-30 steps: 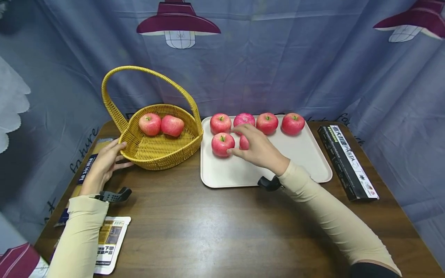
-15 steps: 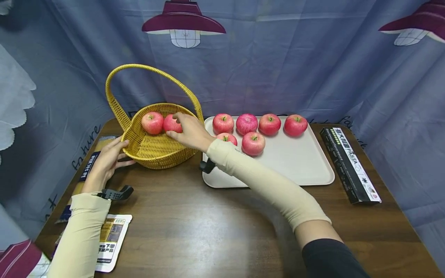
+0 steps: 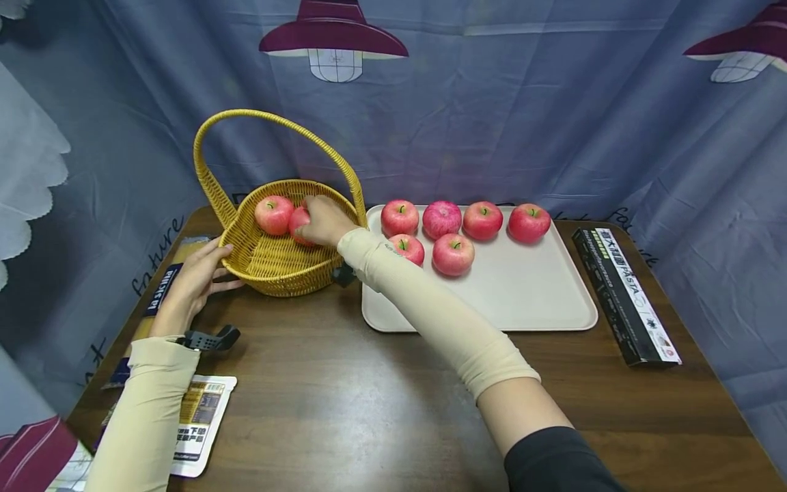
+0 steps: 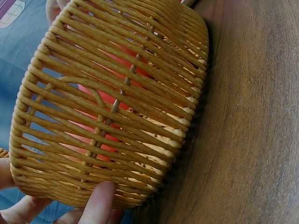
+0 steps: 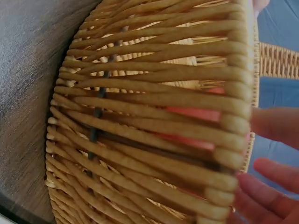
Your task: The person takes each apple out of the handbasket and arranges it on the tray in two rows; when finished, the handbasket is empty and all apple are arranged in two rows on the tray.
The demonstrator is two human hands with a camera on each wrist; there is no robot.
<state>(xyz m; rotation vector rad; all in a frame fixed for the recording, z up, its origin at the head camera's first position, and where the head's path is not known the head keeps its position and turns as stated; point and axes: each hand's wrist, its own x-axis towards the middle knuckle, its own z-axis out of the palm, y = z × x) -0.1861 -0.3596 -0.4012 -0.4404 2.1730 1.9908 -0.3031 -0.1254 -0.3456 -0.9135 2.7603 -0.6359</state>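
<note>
A yellow wicker basket [image 3: 279, 283] with a tall handle stands on the left of the table, with two red apples inside. My left hand [image 3: 199, 273] holds its left end, the thumb [image 4: 99, 200] lying against the woven wall. Inside the basket, the fingers of my right hand [image 3: 328, 220] curl round the right-hand apple [image 3: 298, 225]. The other apple [image 3: 274, 214] lies directly beside it on the left. In the right wrist view, the basket wall [image 5: 154, 102] screens most of the held apple and part of the hand.
Right of the basket, a white tray [image 3: 522, 301] bears several apples, a back row and two in front [image 3: 453, 254]. A black pasta box [image 3: 624, 294] lies at the right. Packets, one a white pouch [image 3: 199, 424], lie under and beside my left arm. A curtain [image 3: 461, 102] hangs behind.
My right hand has moved left from over the tray's front apples into the basket and closed round the right-hand apple there. My left hand has kept its hold on the basket.
</note>
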